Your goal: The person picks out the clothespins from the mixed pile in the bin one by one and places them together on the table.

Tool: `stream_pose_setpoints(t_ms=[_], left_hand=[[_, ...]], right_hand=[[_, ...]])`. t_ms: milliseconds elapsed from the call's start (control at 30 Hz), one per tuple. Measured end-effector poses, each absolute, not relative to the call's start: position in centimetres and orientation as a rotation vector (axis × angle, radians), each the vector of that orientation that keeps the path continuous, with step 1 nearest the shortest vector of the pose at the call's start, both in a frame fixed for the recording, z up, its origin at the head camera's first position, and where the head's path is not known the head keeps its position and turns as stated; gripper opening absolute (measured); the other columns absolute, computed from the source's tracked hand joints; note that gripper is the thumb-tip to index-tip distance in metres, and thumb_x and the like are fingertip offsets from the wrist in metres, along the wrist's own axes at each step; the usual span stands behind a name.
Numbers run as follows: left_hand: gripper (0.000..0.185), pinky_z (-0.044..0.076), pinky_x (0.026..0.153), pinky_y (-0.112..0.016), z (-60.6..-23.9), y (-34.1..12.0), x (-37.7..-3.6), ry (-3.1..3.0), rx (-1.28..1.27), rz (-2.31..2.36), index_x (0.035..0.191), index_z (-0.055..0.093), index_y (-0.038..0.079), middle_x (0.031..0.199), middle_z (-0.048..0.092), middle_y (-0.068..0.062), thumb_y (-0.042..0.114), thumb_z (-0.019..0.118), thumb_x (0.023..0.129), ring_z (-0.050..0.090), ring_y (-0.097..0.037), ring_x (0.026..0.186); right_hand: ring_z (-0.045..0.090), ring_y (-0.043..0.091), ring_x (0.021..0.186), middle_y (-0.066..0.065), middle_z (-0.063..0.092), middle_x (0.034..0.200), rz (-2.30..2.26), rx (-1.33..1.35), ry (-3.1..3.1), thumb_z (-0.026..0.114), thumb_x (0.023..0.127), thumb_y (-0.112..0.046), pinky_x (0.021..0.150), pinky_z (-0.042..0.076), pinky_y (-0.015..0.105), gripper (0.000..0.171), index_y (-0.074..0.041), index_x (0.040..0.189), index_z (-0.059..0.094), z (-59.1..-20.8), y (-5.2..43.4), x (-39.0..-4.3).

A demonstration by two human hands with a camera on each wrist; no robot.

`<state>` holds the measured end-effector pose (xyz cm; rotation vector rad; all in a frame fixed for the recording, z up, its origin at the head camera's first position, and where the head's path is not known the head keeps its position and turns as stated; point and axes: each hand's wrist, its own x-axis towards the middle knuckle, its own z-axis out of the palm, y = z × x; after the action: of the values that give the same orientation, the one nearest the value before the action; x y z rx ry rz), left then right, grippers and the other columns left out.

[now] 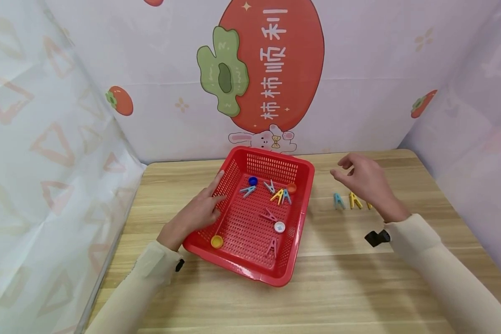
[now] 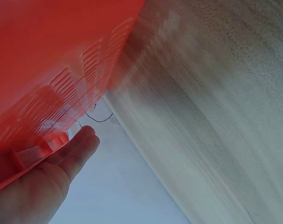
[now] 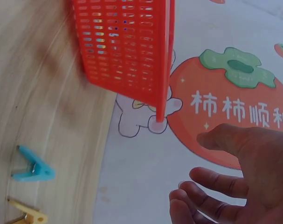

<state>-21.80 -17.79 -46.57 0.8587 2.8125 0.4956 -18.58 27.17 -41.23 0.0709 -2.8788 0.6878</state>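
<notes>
A red slotted basket sits mid-table, holding several clothespins and bottle caps: blue, orange, white, yellow. My left hand rests on the basket's left rim with fingers extended. My right hand hovers empty to the right of the basket, fingers loosely spread. Just below it on the table lie a blue clothespin and a yellow clothespin.
The wooden table is walled in by patterned screens on the left, back and right. A small black device hangs at my right wrist, another at my left. A further clip edge shows by my right wrist.
</notes>
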Motion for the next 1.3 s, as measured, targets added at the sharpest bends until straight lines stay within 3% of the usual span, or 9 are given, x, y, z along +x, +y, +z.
stream_pose_setpoints(t_ms=[800, 1300], left_hand=[[0.053, 0.060, 0.110, -0.052, -46.4, -17.6, -21.7, 2.836, 0.866, 0.463, 0.147, 0.067, 0.000, 0.186, 0.000, -0.005, -0.003, 0.071, 0.094, 0.049, -0.042, 0.151], [0.053, 0.057, 0.113, -0.052, -46.4, -17.6, -21.7, 2.833, 0.877, 0.461, 0.147, 0.067, -0.001, 0.186, 0.000, -0.007, -0.004, 0.070, 0.094, 0.049, -0.042, 0.152]], right_hand=[[0.067, 0.036, 0.103, 0.021, 0.067, 0.122, 0.737, 0.169, -2.928, 0.075, 0.101, -0.030, 0.083, 0.067, 0.051, 0.041, 0.001, 0.128, 0.071, -38.3, 20.4, -20.6], [0.065, 0.033, 0.107, 0.020, 0.068, 0.122, 0.776, 0.256, -2.977, 0.075, 0.101, -0.028, 0.088, 0.068, 0.050, 0.038, 0.001, 0.125, 0.072, -37.8, 18.1, -21.7]])
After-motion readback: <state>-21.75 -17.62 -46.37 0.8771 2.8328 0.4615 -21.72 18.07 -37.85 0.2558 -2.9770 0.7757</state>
